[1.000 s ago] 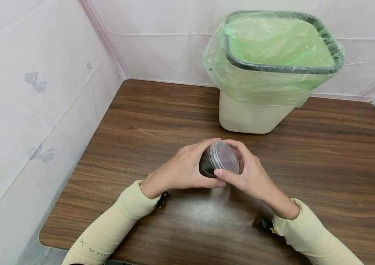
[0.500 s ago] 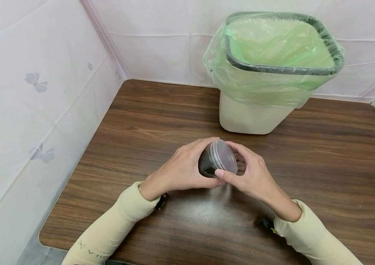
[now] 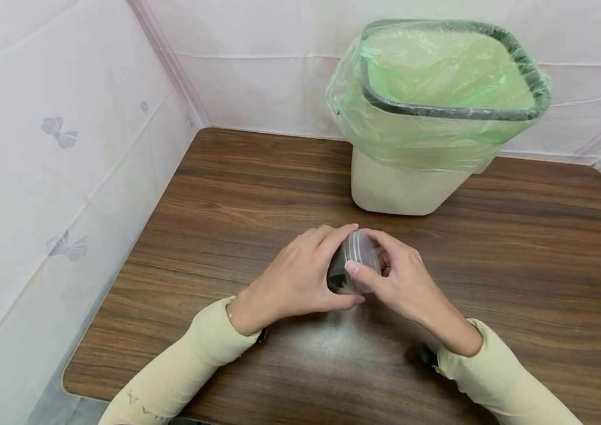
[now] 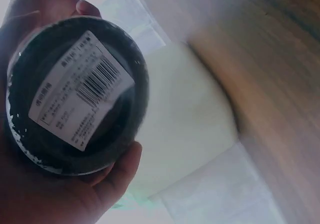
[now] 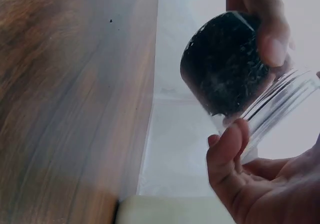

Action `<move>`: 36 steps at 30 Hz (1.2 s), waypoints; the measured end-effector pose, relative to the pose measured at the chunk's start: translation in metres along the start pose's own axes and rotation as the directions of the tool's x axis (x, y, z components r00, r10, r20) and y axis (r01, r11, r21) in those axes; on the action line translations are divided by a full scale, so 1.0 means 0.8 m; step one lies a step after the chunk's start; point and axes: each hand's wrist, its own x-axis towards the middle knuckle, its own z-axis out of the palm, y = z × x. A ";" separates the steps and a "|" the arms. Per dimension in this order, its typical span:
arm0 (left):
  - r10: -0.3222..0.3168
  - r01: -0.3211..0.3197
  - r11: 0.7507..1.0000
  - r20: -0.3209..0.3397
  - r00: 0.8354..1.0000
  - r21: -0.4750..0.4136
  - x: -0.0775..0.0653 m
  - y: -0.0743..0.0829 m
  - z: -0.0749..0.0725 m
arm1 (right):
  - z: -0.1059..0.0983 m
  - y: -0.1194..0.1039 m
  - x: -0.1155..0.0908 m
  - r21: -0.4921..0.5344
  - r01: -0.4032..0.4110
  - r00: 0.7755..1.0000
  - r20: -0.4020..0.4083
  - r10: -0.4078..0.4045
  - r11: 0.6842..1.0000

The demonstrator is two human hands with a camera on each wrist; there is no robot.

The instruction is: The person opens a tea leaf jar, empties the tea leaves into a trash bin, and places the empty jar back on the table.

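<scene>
Above the table, in the head view, my left hand (image 3: 297, 276) grips the body of a clear round jar (image 3: 336, 277) with dark contents. The jar lies tilted, its clear screw lid (image 3: 368, 247) facing right. My right hand (image 3: 408, 282) holds the lid, the thumb across its ridged edge and the fingers partly hidden behind. In the left wrist view the jar's base shows a white barcode label (image 4: 82, 91). From the right wrist view, dark loose bits (image 5: 227, 66) fill the bottom part of the jar, and the ridged rim (image 5: 282, 101) lies between the hands.
A pale waste bin (image 3: 401, 186) with a dark rim and a green plastic liner (image 3: 428, 144) stands behind the hands. The brown wood-grain table (image 3: 215, 206) meets white sheeting (image 3: 252, 88) at the back and left.
The jar has tipped and shifted slightly to the right with my left hand. My right thumb sits higher on the lid's edge. The bin has not moved.
</scene>
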 end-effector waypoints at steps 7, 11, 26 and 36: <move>0.089 -0.077 0.975 -0.051 0.995 0.206 0.002 0.007 0.002 | 0.001 -0.006 0.004 -0.030 -0.054 0.998 0.026 0.055 0.998; 0.088 -0.073 0.969 -0.056 0.995 0.235 0.001 0.006 0.004 | 0.001 -0.008 0.007 -0.030 -0.072 0.997 0.036 0.073 0.997; 0.105 -0.083 0.973 -0.090 0.990 0.216 0.003 0.004 0.007 | 0.003 -0.003 0.005 -0.037 -0.006 0.999 -0.054 0.004 0.999; 0.110 -0.092 0.982 -0.101 0.989 0.162 0.005 0.002 0.008 | 0.003 0.000 0.002 -0.025 0.036 0.997 -0.068 -0.037 0.999</move>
